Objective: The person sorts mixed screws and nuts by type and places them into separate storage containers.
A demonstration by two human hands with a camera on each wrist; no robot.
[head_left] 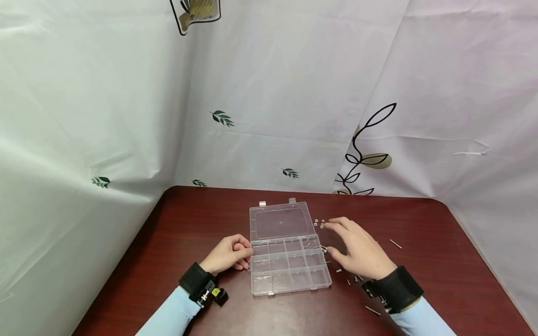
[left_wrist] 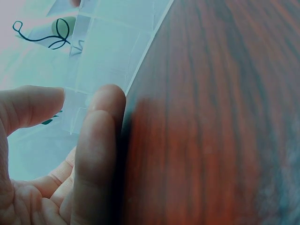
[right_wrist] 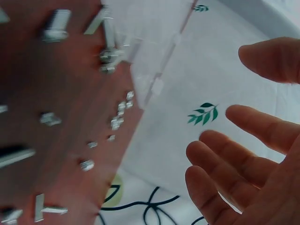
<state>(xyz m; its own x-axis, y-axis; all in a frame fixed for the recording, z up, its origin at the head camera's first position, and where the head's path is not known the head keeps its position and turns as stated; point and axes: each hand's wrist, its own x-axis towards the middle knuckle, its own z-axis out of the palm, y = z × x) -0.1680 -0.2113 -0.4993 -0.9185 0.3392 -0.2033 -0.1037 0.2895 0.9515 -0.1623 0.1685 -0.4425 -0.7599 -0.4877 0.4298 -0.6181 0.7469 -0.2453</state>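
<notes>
Holding nothing between its spread fingers, the right hand [head_left: 361, 249] has loose screws [head_left: 395, 244] and nuts [head_left: 321, 227] left around it, none plainly inside the already opened plastic box [head_left: 290, 281] to its left, beside which the left hand [head_left: 227, 254] sits, thumb and fingers apart.

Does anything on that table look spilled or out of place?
Possibly: screws and small nut-like pieces lie scattered at different angles on the dark red table, right of the open clear box, rather than gathered inside it. That looks spilled, though they may have been laid out deliberately.
</notes>
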